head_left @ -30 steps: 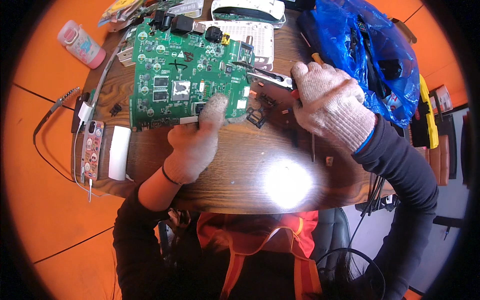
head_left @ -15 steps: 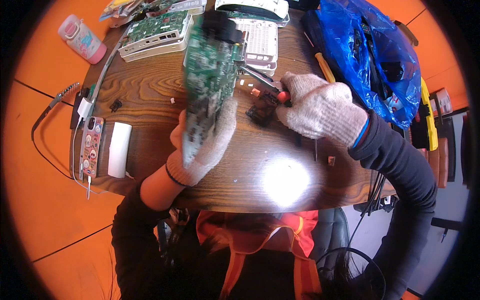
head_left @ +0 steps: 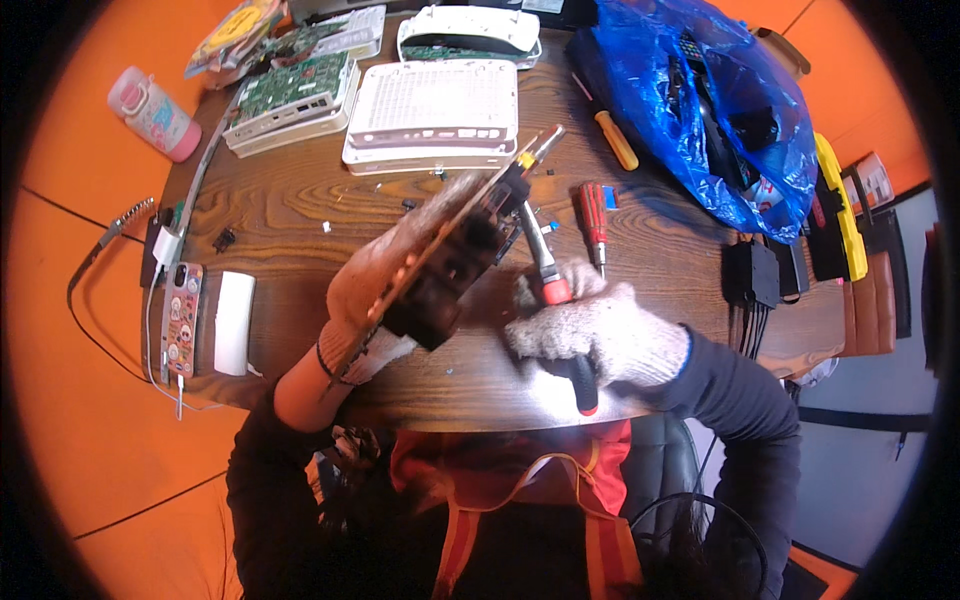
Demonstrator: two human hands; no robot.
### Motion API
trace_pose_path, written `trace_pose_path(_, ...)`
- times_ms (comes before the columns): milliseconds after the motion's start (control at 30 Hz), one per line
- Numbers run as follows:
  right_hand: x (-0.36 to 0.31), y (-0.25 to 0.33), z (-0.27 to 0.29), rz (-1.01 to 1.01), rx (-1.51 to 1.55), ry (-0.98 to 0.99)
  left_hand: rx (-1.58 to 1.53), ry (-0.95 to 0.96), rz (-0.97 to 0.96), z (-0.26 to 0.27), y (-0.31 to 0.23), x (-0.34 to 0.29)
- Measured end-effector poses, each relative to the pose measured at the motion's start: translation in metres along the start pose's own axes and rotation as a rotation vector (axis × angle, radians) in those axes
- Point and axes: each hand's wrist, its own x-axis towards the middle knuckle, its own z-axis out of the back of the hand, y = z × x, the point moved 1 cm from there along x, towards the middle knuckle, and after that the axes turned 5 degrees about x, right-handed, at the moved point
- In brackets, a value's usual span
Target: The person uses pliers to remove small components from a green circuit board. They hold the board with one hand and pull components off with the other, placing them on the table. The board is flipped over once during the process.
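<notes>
My left hand [head_left: 368, 285], in a pale knit glove, is closed round a circuit board [head_left: 447, 268]. The board stands tilted nearly edge-on, and black connector blocks on it face right. My gloved right hand [head_left: 605, 335] grips the red-and-black handle of a hand tool [head_left: 540, 245] with a metal shaft. That shaft points up and away, its far end close to the right side of the board; I cannot tell whether they touch. Just beyond my right hand lies a red-handled screwdriver [head_left: 594, 215].
White router casings [head_left: 435, 100] and a green board [head_left: 292, 92] on another casing line the table's far side. A blue plastic bag [head_left: 700, 120] and a yellow-handled screwdriver [head_left: 615, 140] lie at the far right. At left are a phone [head_left: 183, 320] and a white roll-shaped piece [head_left: 234, 322].
My left hand has turned the board from its green face to nearly edge-on, connectors facing right. My right hand has moved nearer to me with the tool, uncovering the red-handled screwdriver.
</notes>
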Motion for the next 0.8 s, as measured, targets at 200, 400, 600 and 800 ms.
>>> trace_pose_path(200, -0.013, -0.008, -0.009, -0.376, 0.535, -0.002, 0.235, -0.073, -0.005, -0.002, 0.026, -0.019)
trace_pose_path(400, -0.020, -0.022, -0.016, -0.478, 1.068, 0.115, -1.220, 0.037, 0.282, -0.008, 0.035, -0.020)
trace_pose_path(600, -0.005, -0.017, -0.026, -0.200, 1.422, 0.534, -0.735, 0.042, 0.118, -0.008, 0.003, 0.002)
trace_pose_path(800, 0.005, -0.024, -0.020, -0.046, 1.565, 0.507, -1.450, -0.021, 0.532, 0.006, -0.009, 0.021)
